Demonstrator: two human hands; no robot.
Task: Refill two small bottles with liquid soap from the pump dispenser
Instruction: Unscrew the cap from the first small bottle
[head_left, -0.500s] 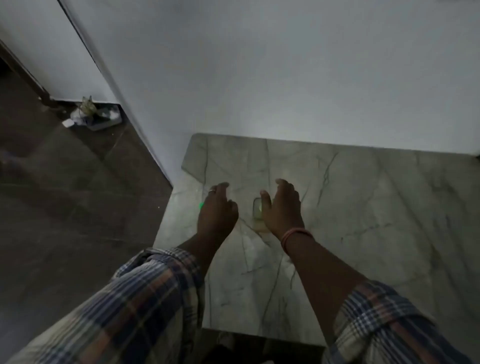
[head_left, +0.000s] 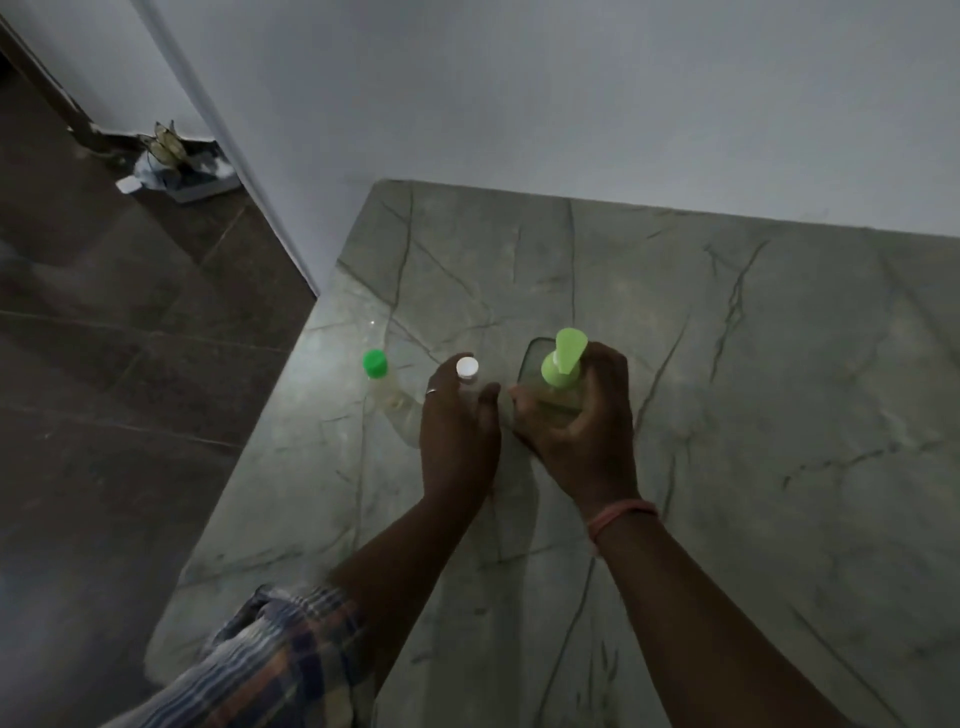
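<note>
both hands grasp: left (head_left: 457, 431) white-capped bottle (head_left: 466, 370), right (head_left: 582, 431) dispenser (head_left: 561, 364), near counter's (head_left: 727, 415) left edge.

Lime green pump (head_left: 563, 358), green cap (head_left: 375, 362), white cap (head_left: 467, 367), grey veined marble bench (head_left: 753, 364), plaid sleeve (head_left: 270, 660), pink wristband (head_left: 621, 517).

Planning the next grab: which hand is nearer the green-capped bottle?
Left. The left hand sits just right of the green-capped bottle, gripping the white-capped bottle; the right hand holds the pump dispenser farther right.

Right hand (head_left: 582, 431) grips the pump dispenser (head_left: 558, 384); left hand (head_left: 457, 431) holds the white-capped bottle (head_left: 467, 368).
</note>
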